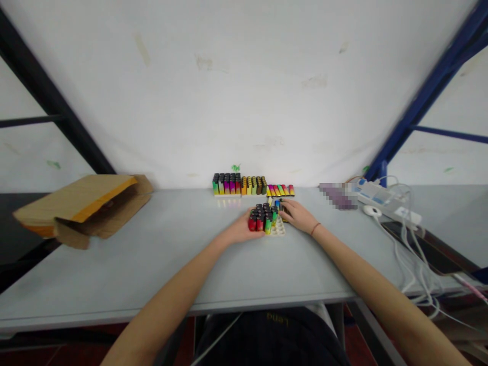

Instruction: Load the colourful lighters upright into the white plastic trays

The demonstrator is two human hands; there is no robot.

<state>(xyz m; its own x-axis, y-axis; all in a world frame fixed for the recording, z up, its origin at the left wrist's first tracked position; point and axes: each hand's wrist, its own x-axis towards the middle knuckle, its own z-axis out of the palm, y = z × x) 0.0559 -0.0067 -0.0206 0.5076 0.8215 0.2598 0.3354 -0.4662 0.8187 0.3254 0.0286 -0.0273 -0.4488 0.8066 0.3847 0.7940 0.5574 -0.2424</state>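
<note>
White plastic tray of upright multicoloured lighters sitting directly between both hands, left hand cupped against its left side, right hand curled at its far right corner, equally near, firm grasp impossible to tell.

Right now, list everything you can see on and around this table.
table: one, grey, across the view
cardboard box: one, brown, open, table's left edge
standing lighters: one row, multicoloured, against the wall
lying lighters: one short row, multicoloured, right of the standing row
tray: one, white, centre, partly filled with upright lighters
power strip: one, white, far right, with white cables
blurred item: one, purple, left of the power strip
black frame: one, left side
blue frame: one, right side
left grip: bare hand, against the tray's left side
right grip: bare hand, red wristband, on the tray's right side
</note>
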